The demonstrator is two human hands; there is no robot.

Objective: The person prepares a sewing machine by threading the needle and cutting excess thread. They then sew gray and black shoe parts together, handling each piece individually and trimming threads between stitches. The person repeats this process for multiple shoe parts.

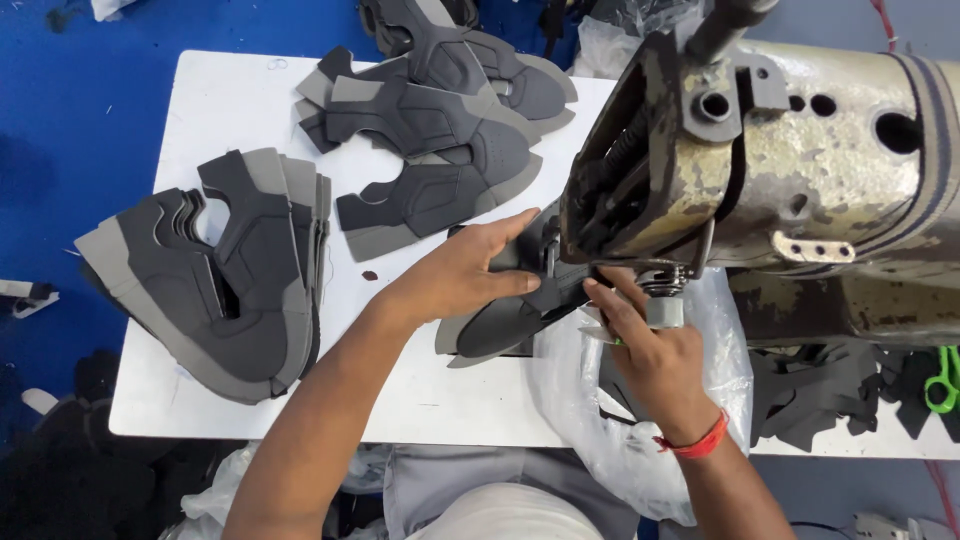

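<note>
head view: the left hand (470,275) lies flat, fingers pressed together, on the dark shoe upper piece (500,322) at the worktop (240,100) edge, under the worn sewing machine (760,170) head. the right hand (655,345), fingers pinching the piece's edge by the needle area, steers it. best to keep the palm flat, feed evenly, and keep fingertips off the needle line; stacks of cut uppers (225,275) wait well apart.

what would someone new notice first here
The worn, paint-chipped sewing machine fills the upper right. Beneath its head, the left hand presses a dark grey shoe upper flat while the right hand steadies it. Stacks of matching grey pieces cover the white table at left.
</note>
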